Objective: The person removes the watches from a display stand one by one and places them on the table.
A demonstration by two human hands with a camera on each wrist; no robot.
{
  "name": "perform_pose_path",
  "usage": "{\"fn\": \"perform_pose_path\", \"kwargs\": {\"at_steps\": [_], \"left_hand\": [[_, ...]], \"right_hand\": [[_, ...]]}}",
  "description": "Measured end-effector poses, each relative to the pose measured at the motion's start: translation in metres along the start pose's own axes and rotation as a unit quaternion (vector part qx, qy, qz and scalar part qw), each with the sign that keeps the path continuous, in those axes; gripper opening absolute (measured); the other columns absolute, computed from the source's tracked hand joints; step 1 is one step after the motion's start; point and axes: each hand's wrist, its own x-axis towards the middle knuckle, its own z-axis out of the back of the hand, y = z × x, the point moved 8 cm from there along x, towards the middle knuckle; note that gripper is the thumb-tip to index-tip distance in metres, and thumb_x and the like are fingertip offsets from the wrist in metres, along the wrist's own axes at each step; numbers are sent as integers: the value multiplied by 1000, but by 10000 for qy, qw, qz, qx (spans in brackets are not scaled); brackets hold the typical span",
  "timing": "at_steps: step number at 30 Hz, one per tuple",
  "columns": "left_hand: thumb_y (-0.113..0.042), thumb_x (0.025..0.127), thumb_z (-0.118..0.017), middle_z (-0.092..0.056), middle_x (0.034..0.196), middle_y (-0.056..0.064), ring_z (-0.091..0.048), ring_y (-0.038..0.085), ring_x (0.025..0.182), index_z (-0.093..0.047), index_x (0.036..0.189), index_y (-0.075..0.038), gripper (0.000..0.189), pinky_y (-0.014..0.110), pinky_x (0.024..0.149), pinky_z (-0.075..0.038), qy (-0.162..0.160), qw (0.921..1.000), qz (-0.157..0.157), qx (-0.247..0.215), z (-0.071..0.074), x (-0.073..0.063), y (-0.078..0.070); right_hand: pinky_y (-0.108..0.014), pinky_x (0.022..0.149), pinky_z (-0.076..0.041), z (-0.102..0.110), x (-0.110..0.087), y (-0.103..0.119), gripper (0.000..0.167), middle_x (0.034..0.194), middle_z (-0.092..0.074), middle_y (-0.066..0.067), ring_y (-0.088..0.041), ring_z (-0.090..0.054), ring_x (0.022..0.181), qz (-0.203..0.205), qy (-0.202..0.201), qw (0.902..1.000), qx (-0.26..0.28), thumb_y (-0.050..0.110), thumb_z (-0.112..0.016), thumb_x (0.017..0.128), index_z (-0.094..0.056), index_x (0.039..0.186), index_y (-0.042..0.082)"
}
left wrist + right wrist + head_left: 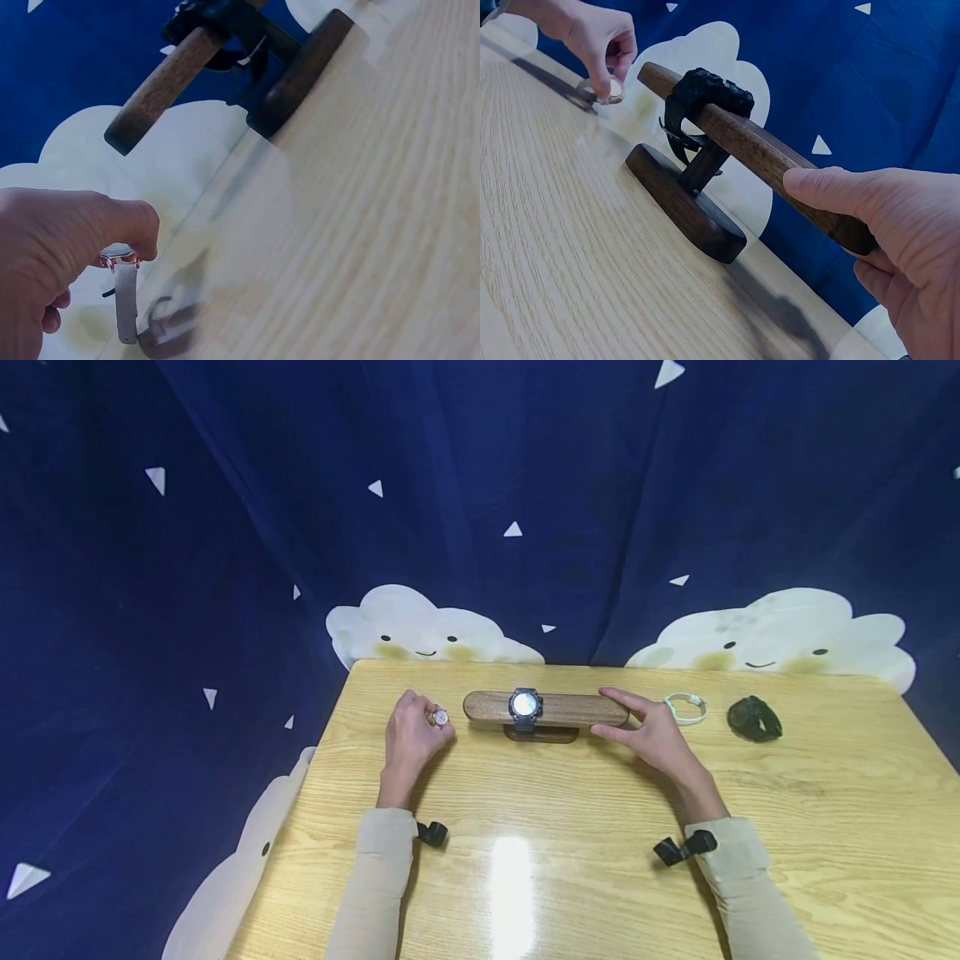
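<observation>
Between thumb and fingers, my left hand (412,731) pinches a small wristwatch (440,717) with a pale round dial; its grey strap (126,304) hangs down in the left wrist view. Beside it stands a dark wooden watch stand (573,710), a T-shaped bar over a rounded base (686,206). A chunky black digital watch (525,703) is looped over the bar left of its middle, its strap ends dangling beneath. My right hand (652,731) grips the bar's right end, thumb (829,187) on the near side and fingers behind.
On the light wooden table (585,877), a white watch (686,708) lies right of my right hand. Farther right is a black watch (753,719). A dark blue curtain (465,510) with white clouds hangs behind the table and along its left side.
</observation>
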Motion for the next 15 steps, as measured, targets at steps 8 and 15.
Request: {"fn": "perform_pose_path", "kwargs": {"at_steps": [8, 15], "left_hand": [[-14, 72, -82, -56, 88, 4, -59, 23, 81, -72, 85, -6, 19, 37, 73, -58, 7, 9985, -370, 411, -5, -1, -6], [-12, 73, -80, -56, 86, 4, -59, 24, 80, -72, 82, -5, 14, 39, 71, -57, 35, 9977, -443, 518, -7, -1, -8]], "right_hand": [[-55, 115, -42, 0, -1, 0, 65, 144, -63, -17, -39, -54, 138, -12, -24, 10000, -21, 13, -90, 83, -64, 142, 6], [-55, 117, -40, 0, 0, -1, 64, 145, -62, -16, -37, -53, 140, -65, 13, 10000, 16, 16, -90, 84, -64, 142, 8]]}}
